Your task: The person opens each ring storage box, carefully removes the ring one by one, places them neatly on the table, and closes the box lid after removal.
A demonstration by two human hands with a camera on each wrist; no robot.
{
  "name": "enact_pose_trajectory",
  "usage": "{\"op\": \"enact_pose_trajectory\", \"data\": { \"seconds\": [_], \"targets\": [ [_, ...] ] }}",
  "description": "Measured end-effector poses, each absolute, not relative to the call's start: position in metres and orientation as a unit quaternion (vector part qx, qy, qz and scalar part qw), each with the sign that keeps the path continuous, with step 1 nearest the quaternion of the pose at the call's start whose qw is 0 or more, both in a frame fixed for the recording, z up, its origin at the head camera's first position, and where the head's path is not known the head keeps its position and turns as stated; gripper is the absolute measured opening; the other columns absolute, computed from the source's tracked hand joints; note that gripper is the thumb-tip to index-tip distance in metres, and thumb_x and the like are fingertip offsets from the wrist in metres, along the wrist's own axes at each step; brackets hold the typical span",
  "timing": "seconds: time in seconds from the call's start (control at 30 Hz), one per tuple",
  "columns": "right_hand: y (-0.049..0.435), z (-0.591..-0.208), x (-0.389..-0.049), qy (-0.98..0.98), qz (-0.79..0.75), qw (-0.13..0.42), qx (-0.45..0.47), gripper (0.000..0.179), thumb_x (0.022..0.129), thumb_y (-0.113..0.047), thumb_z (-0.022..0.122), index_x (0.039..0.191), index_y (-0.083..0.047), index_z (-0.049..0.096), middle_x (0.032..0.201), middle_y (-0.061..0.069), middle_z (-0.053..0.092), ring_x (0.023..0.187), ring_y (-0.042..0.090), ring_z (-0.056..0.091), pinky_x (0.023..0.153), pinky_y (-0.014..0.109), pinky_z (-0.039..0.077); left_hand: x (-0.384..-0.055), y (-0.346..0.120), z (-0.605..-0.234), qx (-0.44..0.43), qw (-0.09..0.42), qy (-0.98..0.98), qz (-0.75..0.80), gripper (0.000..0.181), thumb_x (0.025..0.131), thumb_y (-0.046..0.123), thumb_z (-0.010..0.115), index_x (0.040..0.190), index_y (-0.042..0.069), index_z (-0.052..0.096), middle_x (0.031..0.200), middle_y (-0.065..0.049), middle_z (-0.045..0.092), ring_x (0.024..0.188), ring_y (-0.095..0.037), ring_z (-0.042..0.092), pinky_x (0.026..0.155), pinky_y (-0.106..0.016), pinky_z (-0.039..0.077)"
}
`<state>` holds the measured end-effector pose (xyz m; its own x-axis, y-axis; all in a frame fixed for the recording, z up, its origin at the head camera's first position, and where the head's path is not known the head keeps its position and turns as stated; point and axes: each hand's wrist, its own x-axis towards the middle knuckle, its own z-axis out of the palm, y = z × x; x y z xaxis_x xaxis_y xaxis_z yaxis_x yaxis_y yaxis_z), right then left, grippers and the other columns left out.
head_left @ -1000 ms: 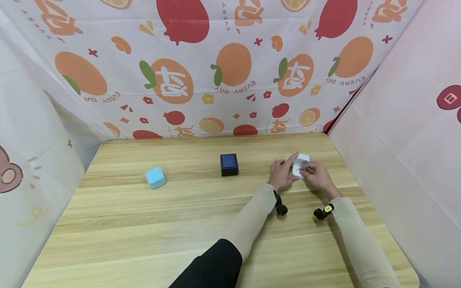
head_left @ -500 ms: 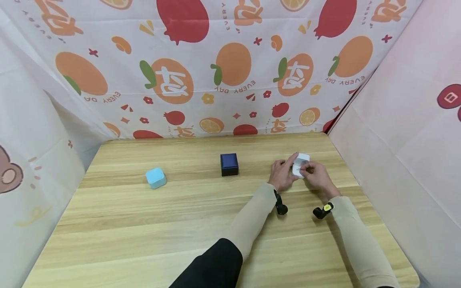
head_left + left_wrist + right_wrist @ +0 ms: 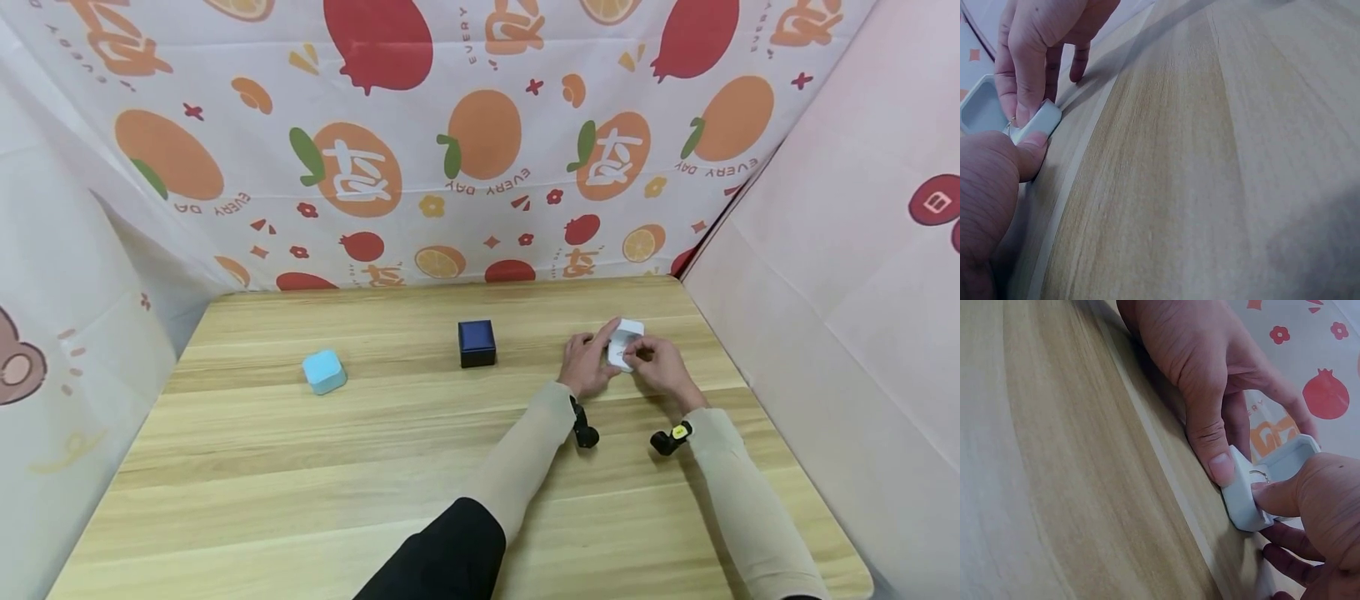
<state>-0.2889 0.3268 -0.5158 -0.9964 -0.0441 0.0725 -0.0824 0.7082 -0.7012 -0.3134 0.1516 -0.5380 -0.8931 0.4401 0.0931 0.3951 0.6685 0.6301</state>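
Observation:
A small white ring box (image 3: 619,353) sits with its lid up at the right of the table. My left hand (image 3: 587,364) grips it from the left, the thumb (image 3: 1220,464) pressed against its front wall and a finger reaching toward the lid. My right hand (image 3: 658,365) reaches in from the other side, thumb and finger pinching a thin gold-coloured ring (image 3: 1259,473) at the box's insert. Part of the ring shows in the right wrist view; the fingers cover the rest. How deep the ring sits in the insert I cannot tell.
A dark blue box (image 3: 477,343) stands closed at the back middle of the wooden table (image 3: 315,467). Further left lies a light blue box (image 3: 325,372), also closed. Behind the table hangs a fruit-print cloth (image 3: 420,183); a pale cloth (image 3: 840,275) borders the right side.
Both hands stay at the white ring box in nearly the same pose. Any movement of the right fingers at the ring is too small to make out.

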Motion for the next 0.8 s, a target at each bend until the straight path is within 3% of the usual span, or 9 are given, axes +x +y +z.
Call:
{"op": "enact_pose_trajectory", "data": {
  "seconds": [0.8],
  "targets": [
    [0.3276,-0.5196,-0.2868,-0.908,0.414,0.037,0.041,0.009,0.097,-0.003,0.065,0.099,0.006,0.067,0.108,0.027,0.069,0.102,0.038,0.067,0.072,0.014,0.050,-0.3120,0.1515,-0.5345,0.224,0.029,0.911,0.344,0.091,0.094,0.034,0.072,0.161,0.048,0.011,0.141,-0.002,0.066,0.147,-0.025,0.040,0.127,-0.045,0.019]
  ]
}}
